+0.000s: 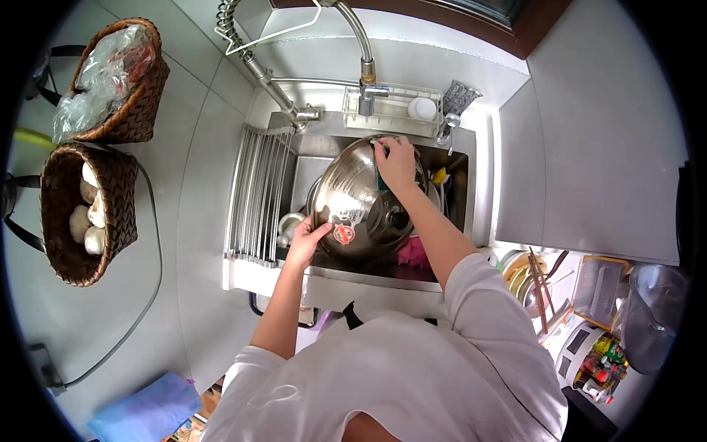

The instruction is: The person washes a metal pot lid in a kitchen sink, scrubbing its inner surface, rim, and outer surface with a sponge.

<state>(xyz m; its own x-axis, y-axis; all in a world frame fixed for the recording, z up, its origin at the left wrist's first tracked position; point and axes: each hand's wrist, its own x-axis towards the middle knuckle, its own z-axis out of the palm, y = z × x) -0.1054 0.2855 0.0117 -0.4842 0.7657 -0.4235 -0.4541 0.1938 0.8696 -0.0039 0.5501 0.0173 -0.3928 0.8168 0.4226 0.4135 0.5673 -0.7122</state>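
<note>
A large round shiny pot lid [342, 184] with a dark knob and a red-and-white sticker is tilted over the sink [305, 166]. My left hand [304, 241] grips its lower left rim, thumb on the upper face near the sticker. At the lid's far edge, my right hand [396, 163] presses a dark green scouring pad [381, 177] against the surface; part of the pad is hidden under the fingers. Under the lid, a white bowl-like piece [289, 225] and a pink cloth-like item [414, 253] partly show in the basin.
A roll-up drying rack [258, 195] covers the sink's left side. The faucet [367, 92] hangs above, before a wire caddy [401, 110]. Two woven baskets hang at left, one with garlic [95, 239], one with plastic bags [110, 77]. Dishes [524, 280] stand at right.
</note>
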